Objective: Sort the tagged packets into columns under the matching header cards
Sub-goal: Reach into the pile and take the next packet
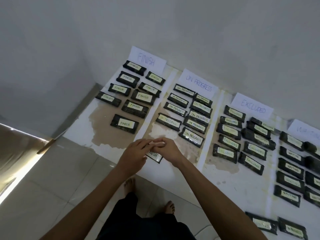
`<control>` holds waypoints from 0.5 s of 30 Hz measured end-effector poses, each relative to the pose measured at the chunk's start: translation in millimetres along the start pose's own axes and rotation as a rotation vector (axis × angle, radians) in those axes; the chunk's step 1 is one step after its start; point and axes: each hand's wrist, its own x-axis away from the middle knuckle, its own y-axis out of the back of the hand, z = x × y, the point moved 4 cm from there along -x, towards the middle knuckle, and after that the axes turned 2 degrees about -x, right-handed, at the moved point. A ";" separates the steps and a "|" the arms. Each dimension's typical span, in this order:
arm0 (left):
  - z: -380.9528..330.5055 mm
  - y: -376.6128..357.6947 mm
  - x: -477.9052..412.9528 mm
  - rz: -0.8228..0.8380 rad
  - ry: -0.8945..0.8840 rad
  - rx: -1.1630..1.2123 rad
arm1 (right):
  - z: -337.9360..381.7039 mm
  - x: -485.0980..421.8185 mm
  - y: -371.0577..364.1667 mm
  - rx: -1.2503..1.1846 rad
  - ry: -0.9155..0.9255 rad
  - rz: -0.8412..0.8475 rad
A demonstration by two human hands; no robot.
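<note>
Four white header cards lie along the wall: FINISH [147, 59], ON PROGRESS [199, 83], EXCLUDED [252, 106] and a fourth card [306, 129] cut off at the right edge. Several dark tagged packets lie in columns under each. My left hand [133, 153] and my right hand [168, 148] meet at the near edge, fingers touching, over one packet tagged FINISH [155, 156]. Only its right end shows. My left hand seems to grip it; how my right hand touches it is hidden.
The packets rest on a white stained sheet [173, 172] on a tiled floor. My bare feet [129, 185] stand just short of its near edge. Two WAITING packets [290, 230] lie apart at the bottom right. A wall runs behind the cards.
</note>
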 end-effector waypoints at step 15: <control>225.5 63.9 -5.8 0.059 0.401 -0.135 | 34.3 -92.1 -75.0 0.418 0.109 -0.111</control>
